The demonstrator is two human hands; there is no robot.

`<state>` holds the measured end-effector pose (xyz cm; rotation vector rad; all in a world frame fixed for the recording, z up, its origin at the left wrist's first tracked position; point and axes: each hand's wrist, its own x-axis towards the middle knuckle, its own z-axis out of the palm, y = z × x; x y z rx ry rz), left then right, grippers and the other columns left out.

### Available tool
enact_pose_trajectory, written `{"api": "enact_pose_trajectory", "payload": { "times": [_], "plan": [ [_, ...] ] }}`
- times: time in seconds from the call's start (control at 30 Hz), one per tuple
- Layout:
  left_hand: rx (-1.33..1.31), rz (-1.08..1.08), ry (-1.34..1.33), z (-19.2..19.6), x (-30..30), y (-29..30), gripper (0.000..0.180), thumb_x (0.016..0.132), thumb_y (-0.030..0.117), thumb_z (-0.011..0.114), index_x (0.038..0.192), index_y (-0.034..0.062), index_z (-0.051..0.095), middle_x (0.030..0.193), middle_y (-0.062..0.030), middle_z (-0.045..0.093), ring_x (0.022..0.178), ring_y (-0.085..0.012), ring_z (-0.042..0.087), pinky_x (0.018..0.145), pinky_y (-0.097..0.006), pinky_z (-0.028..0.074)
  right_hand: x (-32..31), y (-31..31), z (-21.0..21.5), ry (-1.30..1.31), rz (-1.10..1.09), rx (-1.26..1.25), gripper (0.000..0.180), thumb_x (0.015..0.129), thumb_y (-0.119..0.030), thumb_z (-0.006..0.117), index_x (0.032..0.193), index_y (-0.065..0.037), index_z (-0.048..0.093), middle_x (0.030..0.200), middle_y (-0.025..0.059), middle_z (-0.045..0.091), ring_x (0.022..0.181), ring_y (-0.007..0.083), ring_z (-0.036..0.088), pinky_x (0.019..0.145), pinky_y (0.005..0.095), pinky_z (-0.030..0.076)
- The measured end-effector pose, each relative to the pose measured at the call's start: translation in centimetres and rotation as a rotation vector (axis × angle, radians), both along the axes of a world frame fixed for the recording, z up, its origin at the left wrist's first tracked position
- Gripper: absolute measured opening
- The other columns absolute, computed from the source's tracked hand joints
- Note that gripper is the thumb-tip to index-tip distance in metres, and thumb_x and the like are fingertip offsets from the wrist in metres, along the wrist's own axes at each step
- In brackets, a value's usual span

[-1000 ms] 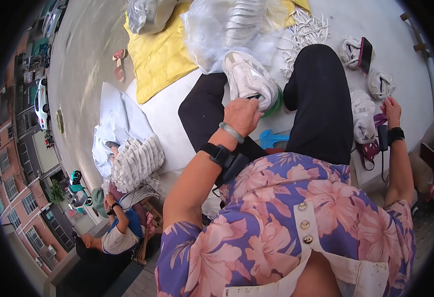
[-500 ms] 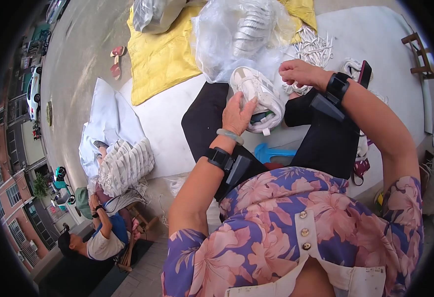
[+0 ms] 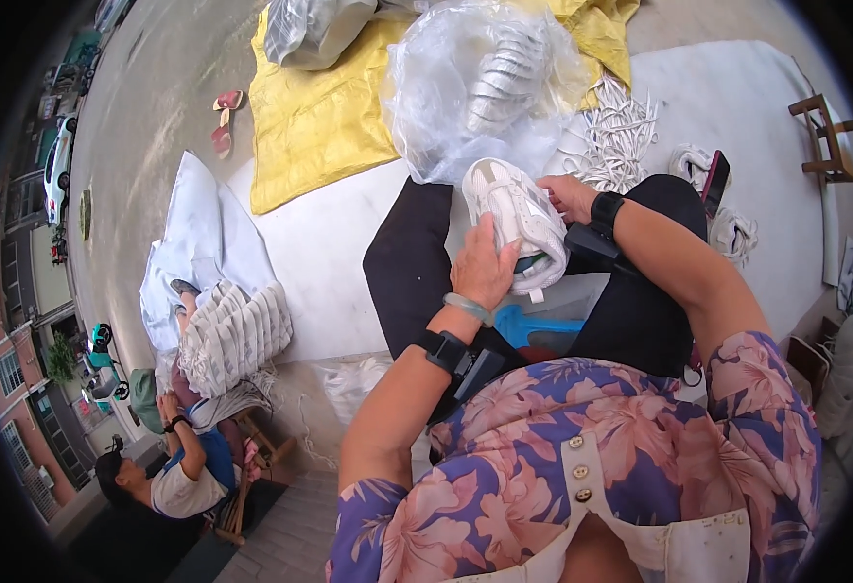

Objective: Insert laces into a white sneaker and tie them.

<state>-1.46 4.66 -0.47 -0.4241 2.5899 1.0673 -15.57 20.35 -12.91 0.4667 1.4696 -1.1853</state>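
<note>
Since half a second ago, the right hand (image 3: 568,198) has come in from clear space to the right flank of the white shoe (image 3: 507,199), while the left hand (image 3: 485,262) has stayed on the opposite side near the opening. From where I sit watching the feed, both forearms angle inward from the lower part of the view, the left wrist in a pale bangle (image 3: 468,309), each wrist wearing a black strap with a dark box. I see the left fingers bunched close along the shoe's side with the thumb set apart toward the collar, clasping it between them. On the right, I make out bent fingers meeting the shoe's edge; I cannot tell whether they pinch anything. I have the shoe held up between the black-trousered knees, its rounded toe pointing away from the wearer and its heel nearest, with a small pale tab sticking out at the back and some green visible inside the opening. Its upper mixes mesh with smoother overlays in white and light beige. Beyond it I see a crinkled clear plastic bag (image 3: 426,87) around a curved row of ribbed, silvery-white pieces, a creased yellow sheet (image 3: 324,126), and a loose tangle of flat white laces (image 3: 621,141). Lower down, a smooth blue plastic object (image 3: 519,325) shows between the legs, against the pale, lightly smudged white surface (image 3: 334,291).
</note>
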Motion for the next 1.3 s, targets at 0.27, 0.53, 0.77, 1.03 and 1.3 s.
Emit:
{"api": "enact_pose_trajectory", "payload": {
  "times": [0.27, 0.53, 0.77, 1.03, 1.3],
  "plan": [
    [0.144, -0.088, 0.188, 0.9, 2.8, -1.4, 0.06, 0.08, 0.027, 0.059, 0.127, 0.0014, 0.031, 0.119, -0.0218, 0.045, 0.103, -0.0335, 0.05, 0.087, -0.035, 0.041, 3.1, -1.1, 3.0, 0.058, -0.373, -0.132, 0.027, 0.086, -0.028, 0.048, 0.095, -0.004, 0.056, 0.086, 0.009, 0.06, 0.08, 0.0209, 0.061, 0.068, 0.0339, 0.048],
    [0.097, -0.196, 0.3, 3.4, 5.2, -1.0, 0.06, 0.081, 0.017, 0.058, 0.131, 0.002, 0.029, 0.121, -0.0209, 0.043, 0.106, -0.0326, 0.049, 0.088, -0.034, 0.04, 4.8, -0.9, 6.1, 0.121, -0.642, -0.518, 0.025, 0.089, -0.028, 0.045, 0.094, -0.005, 0.053, 0.088, 0.0062, 0.058, 0.078, 0.0153, 0.057, 0.07, 0.0294, 0.046],
    [0.085, -0.173, 0.265, 1.6, 3.7, -1.5, 0.064, 0.076, 0.019, 0.06, 0.131, 0.0059, 0.031, 0.12, -0.0208, 0.043, 0.103, -0.0381, 0.047, 0.085, -0.039, 0.041, 4.0, -0.1, 4.8, 0.632, -0.177, -0.242, 0.026, 0.087, -0.028, 0.045, 0.088, -0.005, 0.056, 0.081, 0.0052, 0.058, 0.073, 0.015, 0.055, 0.066, 0.0254, 0.042],
    [-0.051, -0.237, 0.126, 3.1, 2.6, -0.9, 0.064, 0.076, 0.02, 0.061, 0.13, 0.0041, 0.031, 0.117, -0.0207, 0.045, 0.099, -0.0379, 0.051, 0.081, -0.039, 0.044, 2.6, -0.5, 9.8, 0.228, -0.171, -0.187, 0.039, 0.09, -0.036, 0.037, 0.098, -0.003, 0.056, 0.088, 0.0075, 0.061, 0.072, 0.0164, 0.059, 0.055, 0.0321, 0.046],
    [-0.129, -0.289, 0.082, 2.6, 1.9, -0.8, 0.067, 0.073, 0.025, 0.064, 0.128, 0.0039, 0.032, 0.101, -0.0214, 0.052, 0.09, -0.0387, 0.054, 0.075, -0.043, 0.045, 4.3, -2.4, 7.7, 0.616, 0.06, 0.193, 0.092, 0.069, -0.065, 0.055, 0.112, 0.015, 0.039, 0.11, 0.0315, 0.049, 0.097, 0.0352, 0.056, 0.08, 0.0396, 0.046]
  ]
}}
